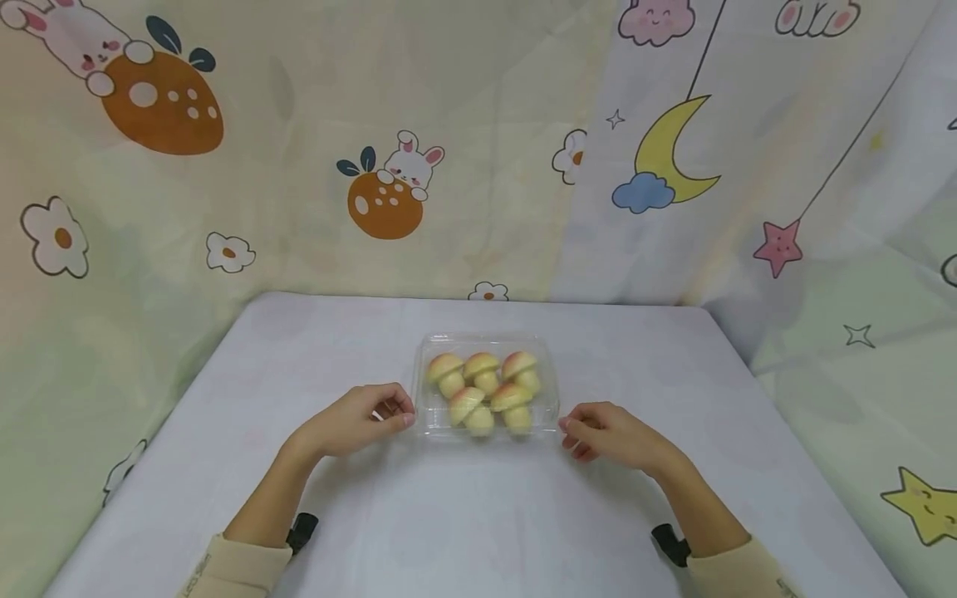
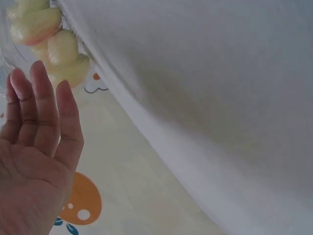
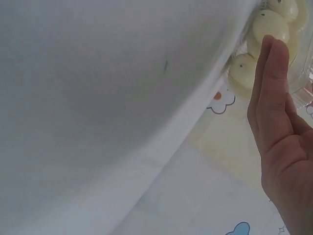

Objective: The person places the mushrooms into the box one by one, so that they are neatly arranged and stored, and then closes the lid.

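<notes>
A clear plastic box (image 1: pixel 552 386) sits on the table, holding several yellow mushroom-shaped pieces (image 1: pixel 482 378) with pink-tinged caps. At the box's left side is my left hand (image 1: pixel 366 419), fingertips right by its wall; the left wrist view shows this hand (image 2: pixel 36 132) with fingers fairly straight and the yellow pieces (image 2: pixel 36 24) beyond them. My right hand (image 1: pixel 616 436) is at the lower right corner, thumb and fingertips close to the edge. In the right wrist view its fingers (image 3: pixel 274 88) are extended beside the box. Whether either hand touches the plastic, I cannot tell.
A white cloth covers the table (image 1: pixel 478 515). Behind and beside it hangs a printed curtain (image 1: pixel 478 100) with rabbits, flowers, a moon and stars. A small black device (image 1: pixel 302 531) is at the left cuff, and another black device (image 1: pixel 670 544) at the right.
</notes>
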A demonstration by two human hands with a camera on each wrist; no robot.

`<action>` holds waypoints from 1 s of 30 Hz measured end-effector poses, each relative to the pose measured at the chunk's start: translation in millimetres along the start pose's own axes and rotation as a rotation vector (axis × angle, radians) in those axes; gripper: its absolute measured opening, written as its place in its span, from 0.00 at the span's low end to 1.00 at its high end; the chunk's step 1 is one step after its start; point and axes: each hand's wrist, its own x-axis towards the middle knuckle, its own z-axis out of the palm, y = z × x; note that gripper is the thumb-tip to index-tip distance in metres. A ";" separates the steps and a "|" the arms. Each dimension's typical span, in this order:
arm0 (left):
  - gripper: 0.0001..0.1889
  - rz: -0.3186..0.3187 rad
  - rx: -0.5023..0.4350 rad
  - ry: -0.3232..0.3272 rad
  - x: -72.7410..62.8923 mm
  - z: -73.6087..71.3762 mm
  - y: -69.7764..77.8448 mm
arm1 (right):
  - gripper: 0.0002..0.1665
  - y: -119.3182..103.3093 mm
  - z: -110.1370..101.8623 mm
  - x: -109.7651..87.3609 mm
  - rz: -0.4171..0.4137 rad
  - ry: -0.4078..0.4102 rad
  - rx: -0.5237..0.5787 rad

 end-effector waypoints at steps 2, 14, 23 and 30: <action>0.07 -0.005 0.023 0.029 0.3 2.8 1.0 | 0.26 0.6 2.1 0.1 0.006 -0.009 0.021; 0.19 -0.212 -0.002 -0.056 -3.3 11.9 8.0 | 0.26 4.7 9.5 5.1 -0.026 -0.070 0.157; 0.19 -0.266 -0.218 -0.144 -0.2 17.7 5.2 | 0.24 11.4 9.4 9.7 0.018 -0.072 0.208; 0.19 -0.287 -0.281 -0.130 2.4 19.7 6.6 | 0.22 13.0 10.0 10.2 0.049 -0.039 0.234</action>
